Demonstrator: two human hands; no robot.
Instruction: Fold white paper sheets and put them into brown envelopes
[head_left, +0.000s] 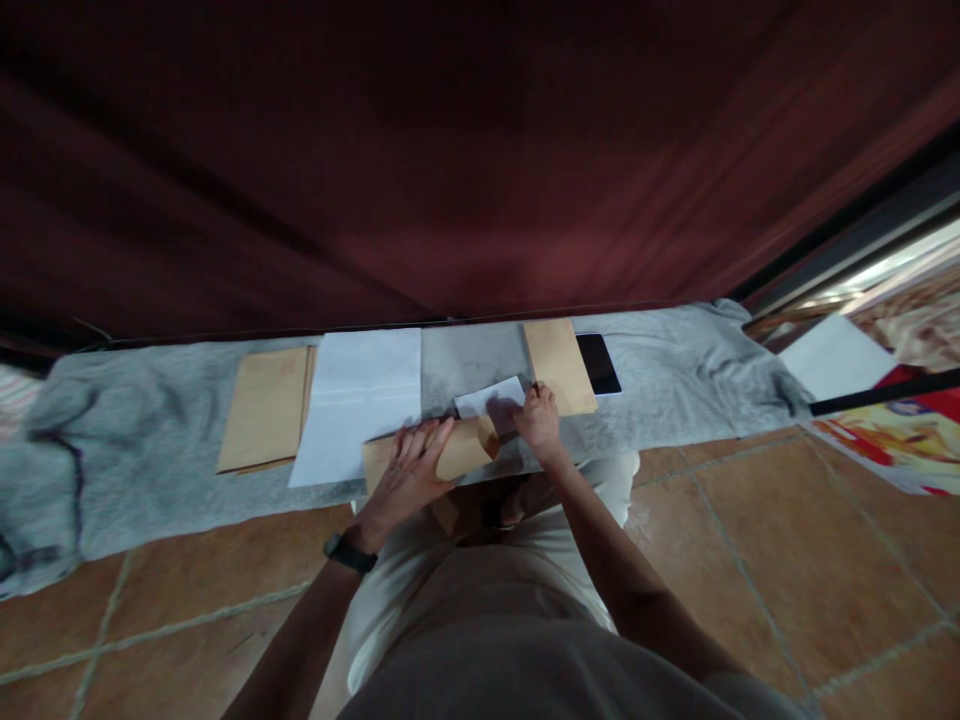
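Your hands work an envelope and a slip.
Your left hand point(409, 470) lies flat, open, on the envelope point(450, 452); your right hand point(537, 420) pinches the white slip point(487, 397) at its mouth.

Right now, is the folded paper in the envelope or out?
Out: the right hand holds the folded paper just outside the brown envelope.
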